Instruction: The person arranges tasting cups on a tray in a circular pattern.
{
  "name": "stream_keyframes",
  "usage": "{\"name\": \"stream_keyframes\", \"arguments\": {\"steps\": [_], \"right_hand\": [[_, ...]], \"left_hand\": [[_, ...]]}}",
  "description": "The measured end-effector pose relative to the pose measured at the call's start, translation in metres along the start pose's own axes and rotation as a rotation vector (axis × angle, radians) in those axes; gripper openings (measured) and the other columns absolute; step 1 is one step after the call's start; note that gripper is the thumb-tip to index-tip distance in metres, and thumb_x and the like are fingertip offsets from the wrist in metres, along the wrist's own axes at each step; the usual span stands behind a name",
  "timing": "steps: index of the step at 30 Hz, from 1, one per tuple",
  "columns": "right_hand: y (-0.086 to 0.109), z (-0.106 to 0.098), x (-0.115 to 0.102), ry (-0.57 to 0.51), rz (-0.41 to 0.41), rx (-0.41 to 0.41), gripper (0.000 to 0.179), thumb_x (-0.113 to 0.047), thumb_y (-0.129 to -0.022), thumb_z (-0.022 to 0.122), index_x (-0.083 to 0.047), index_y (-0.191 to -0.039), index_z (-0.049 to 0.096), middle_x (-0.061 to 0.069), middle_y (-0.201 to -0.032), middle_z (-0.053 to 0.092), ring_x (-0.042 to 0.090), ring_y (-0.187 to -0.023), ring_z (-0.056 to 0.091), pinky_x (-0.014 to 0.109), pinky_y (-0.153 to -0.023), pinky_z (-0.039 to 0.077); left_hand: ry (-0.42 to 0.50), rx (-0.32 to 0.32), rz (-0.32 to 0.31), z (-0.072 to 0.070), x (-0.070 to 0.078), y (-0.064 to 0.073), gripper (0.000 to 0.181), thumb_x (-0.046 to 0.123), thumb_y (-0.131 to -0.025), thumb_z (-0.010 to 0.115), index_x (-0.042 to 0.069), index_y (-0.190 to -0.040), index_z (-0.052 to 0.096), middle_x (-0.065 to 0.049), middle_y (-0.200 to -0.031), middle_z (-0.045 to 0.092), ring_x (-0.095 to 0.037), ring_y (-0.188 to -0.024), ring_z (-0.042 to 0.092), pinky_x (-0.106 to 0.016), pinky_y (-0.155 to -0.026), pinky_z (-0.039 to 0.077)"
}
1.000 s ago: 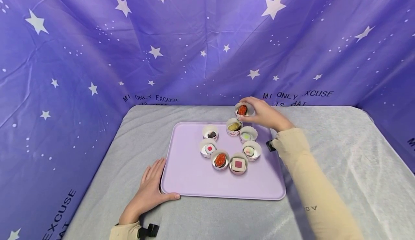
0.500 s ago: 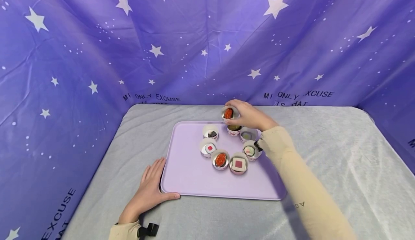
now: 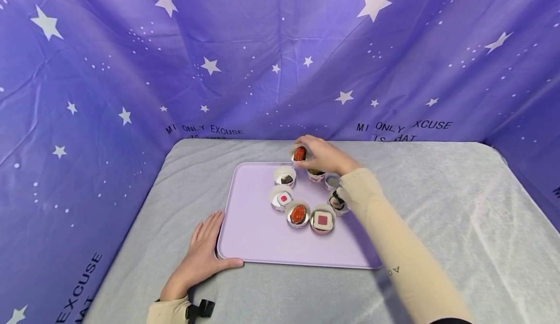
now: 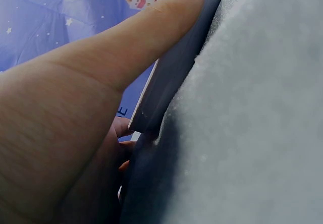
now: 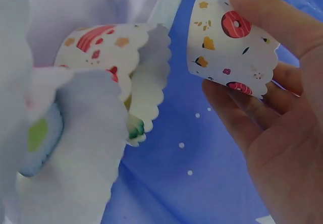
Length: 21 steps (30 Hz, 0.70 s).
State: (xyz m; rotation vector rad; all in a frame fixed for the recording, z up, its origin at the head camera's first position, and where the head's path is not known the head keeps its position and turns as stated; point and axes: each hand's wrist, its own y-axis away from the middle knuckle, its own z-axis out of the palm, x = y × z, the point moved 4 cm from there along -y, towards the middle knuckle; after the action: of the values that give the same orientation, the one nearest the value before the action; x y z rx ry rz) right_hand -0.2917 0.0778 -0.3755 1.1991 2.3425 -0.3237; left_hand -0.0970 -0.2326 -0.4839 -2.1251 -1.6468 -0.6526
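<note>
My right hand (image 3: 325,155) pinches a scalloped paper cup (image 5: 219,45) by its sides, thumb opposite fingers. Inside lies a toy-like sushi piece topped with red-orange roe (image 3: 299,154). That cup is raised at the lilac tray's (image 3: 253,244) far edge, between a cup with a dark-topped piece (image 3: 285,177) and one largely hidden behind my right hand. My left hand (image 3: 198,261) lies at the tray's near left corner, fingers straight along the side and thumb against the front edge. In the left wrist view, the thumb (image 4: 161,24) stretches across the tray's rim.
More sushi cups form a ring on the tray: a red-centred roll (image 3: 282,198), another roe piece (image 3: 298,214), a square pink-centred piece (image 3: 322,220) and a pale green one (image 3: 332,182). My right sleeve partly covers another cup. Grey cloth (image 3: 459,207) surrounds the tray; a starry purple curtain (image 3: 262,95) stands behind.
My right hand has carried the roe cup leftward along the tray's far edge, now partly covering the cups at the right. My left hand stays at the tray corner.
</note>
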Motion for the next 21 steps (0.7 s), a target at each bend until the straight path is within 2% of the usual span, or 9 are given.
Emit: {"name": "stream_keyframes", "arguments": {"steps": [15, 21], "right_hand": [[-0.0049, 0.01, -0.0025, -0.027, -0.009, -0.04, 0.063, -0.028, -0.088, 0.077, -0.001, -0.139, 0.05, 0.016, -0.137, 0.054, 0.031, -0.125, 0.054, 0.047, -0.11, 0.042], [-0.0081, 0.0087, -0.0013, -0.015, -0.002, -0.011, 0.063, -0.028, -0.088, 0.076, -0.001, -0.139, 0.05, 0.017, -0.141, 0.052, 0.033, -0.129, 0.05, 0.049, -0.112, 0.04]], "left_hand": [[-0.003, -0.002, -0.004, 0.0012, -0.0017, -0.0005, 0.128, 0.068, -0.066, 0.08, 0.005, -0.158, 0.019, -0.017, -0.163, 0.022, -0.037, -0.151, 0.015, -0.061, -0.119, 0.005], [0.0, 0.007, -0.001, 0.0011, -0.0025, -0.0009, 0.128, 0.069, -0.066, 0.079, 0.005, -0.158, 0.019, -0.018, -0.163, 0.022, -0.037, -0.151, 0.015, -0.061, -0.118, 0.005]]}}
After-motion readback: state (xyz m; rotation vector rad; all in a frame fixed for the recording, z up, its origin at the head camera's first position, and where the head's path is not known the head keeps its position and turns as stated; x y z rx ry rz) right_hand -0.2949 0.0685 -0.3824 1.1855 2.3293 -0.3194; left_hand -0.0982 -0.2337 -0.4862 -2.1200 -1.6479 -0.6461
